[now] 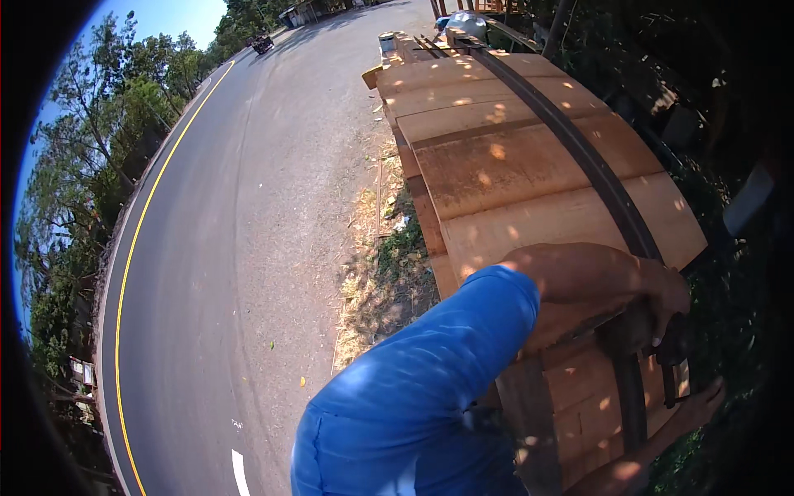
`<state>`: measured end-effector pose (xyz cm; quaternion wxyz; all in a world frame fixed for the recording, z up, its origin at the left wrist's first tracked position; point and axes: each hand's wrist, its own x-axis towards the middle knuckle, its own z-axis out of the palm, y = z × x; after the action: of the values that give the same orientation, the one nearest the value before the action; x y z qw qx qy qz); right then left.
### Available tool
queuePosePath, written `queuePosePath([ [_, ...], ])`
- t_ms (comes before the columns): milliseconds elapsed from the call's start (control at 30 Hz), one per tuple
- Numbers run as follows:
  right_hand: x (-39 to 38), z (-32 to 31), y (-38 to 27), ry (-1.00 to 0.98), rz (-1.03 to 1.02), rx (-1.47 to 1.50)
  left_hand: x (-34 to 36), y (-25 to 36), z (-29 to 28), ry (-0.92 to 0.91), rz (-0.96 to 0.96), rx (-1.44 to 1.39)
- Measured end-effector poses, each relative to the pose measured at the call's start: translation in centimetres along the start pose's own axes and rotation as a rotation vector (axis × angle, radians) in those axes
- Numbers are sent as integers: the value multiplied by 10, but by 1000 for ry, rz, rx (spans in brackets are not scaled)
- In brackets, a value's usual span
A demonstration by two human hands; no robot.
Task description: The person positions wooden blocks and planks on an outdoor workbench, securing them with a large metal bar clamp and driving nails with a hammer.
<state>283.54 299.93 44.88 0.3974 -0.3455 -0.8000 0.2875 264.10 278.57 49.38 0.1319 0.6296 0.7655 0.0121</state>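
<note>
One left hand [668, 293], grip around one dark tool [673, 350]; one right hand [701, 405], grip unclear

A dark road [178, 289] carries a yellow line [117, 339] along its left side, a white stripe [240, 473] near its right edge at the near end, and a small vehicle [261, 45] far along it. Leafy trees [91, 132] crowd beyond the road's left edge, under blue sky [184, 18]. Right of the road lies a grey shoulder [289, 190], then, farther from the road, dry straw [354, 285] and green weeds [403, 252].
</note>
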Motion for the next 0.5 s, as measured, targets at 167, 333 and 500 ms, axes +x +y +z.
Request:
queuePosePath([
  [167,-11,-3,10,1,-54,113,4,4,4,91,13,89],
  [333,-20,16,-4,59,-110,238,10,-7,16,63,8,18],
  [500,-24,-2,-15,-39,-39,262,-33,33,11,157,-37,187],
])
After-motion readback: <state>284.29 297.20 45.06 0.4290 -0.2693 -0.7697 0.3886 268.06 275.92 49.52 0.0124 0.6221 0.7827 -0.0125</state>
